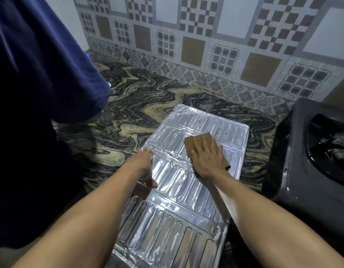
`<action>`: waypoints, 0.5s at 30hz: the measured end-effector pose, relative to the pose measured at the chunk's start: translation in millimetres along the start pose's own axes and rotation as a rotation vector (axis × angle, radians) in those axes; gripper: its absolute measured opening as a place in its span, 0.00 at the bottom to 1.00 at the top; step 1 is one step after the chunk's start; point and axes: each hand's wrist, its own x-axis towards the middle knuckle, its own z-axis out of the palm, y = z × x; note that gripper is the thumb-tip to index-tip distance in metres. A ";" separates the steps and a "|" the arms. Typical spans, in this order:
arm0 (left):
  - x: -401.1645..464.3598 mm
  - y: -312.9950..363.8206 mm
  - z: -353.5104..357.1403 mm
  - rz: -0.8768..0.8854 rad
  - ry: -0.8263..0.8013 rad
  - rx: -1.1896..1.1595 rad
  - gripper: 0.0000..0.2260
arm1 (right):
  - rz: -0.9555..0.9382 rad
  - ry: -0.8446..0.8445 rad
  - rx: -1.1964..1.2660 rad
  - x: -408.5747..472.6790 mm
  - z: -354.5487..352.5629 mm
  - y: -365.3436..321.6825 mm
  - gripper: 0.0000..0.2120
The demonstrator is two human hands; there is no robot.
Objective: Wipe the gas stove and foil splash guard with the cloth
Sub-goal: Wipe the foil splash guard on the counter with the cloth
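The foil splash guard (173, 206) lies flat on the marbled counter, its ribbed silver panels running from the near edge toward the wall. My right hand (207, 157) presses flat on a brown cloth (198, 141) on the guard's far right part. My left hand (145, 167) rests on the guard's left edge, fingers spread and thumb on the foil, pinning it down. The dark grey gas stove (310, 151) stands to the right of the guard, only partly in view.
A person in a dark blue garment (35, 93) stands close at the left, over the counter. The marbled black and tan counter (140, 105) stretches back to a patterned tile wall (206, 45). The stove almost touches the guard's right side.
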 end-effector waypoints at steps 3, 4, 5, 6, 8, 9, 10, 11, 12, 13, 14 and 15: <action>1.1 -0.5 0.9 0.002 -0.004 -0.019 0.42 | -0.272 -0.047 -0.043 6.0 5.8 -38.3 0.26; 0.6 -0.4 0.8 0.021 0.010 0.023 0.46 | -0.329 -0.052 -0.055 12.8 7.5 -48.1 0.26; 1.6 -1.3 1.8 0.039 0.030 0.078 0.51 | -0.367 -0.052 -0.064 21.4 8.2 -55.3 0.26; 3.4 -2.1 2.7 0.050 0.048 0.121 0.55 | -0.394 -0.052 -0.069 31.0 8.3 -59.2 0.26; 9.1 -4.1 5.1 0.035 0.044 0.108 0.59 | -0.432 -0.051 -0.084 50.4 6.2 -60.6 0.25; 11.5 -5.1 6.5 0.017 0.031 0.068 0.59 | -0.443 -0.049 -0.091 60.1 5.1 -60.1 0.25; 13.0 -6.2 7.6 0.003 0.022 0.036 0.59 | -0.439 -0.049 -0.096 70.1 4.0 -59.4 0.25; 13.6 -7.4 8.7 0.001 0.016 0.026 0.59 | -0.416 -0.053 -0.096 79.3 2.6 -57.8 0.25; 14.5 -8.3 10.1 0.009 0.019 0.033 0.59 | -0.382 -0.056 -0.091 88.5 1.2 -55.8 0.26; 15.6 -8.6 11.0 0.023 0.020 0.039 0.59 | -0.339 -0.057 -0.084 97.6 0.0 -54.1 0.26; 14.4 -7.9 10.5 0.041 0.015 0.044 0.59 | -0.296 -0.049 -0.080 104.6 -1.1 -52.4 0.26; 14.3 -6.8 9.8 0.059 0.009 0.055 0.58 | -0.253 -0.038 -0.075 111.0 -2.4 -50.7 0.27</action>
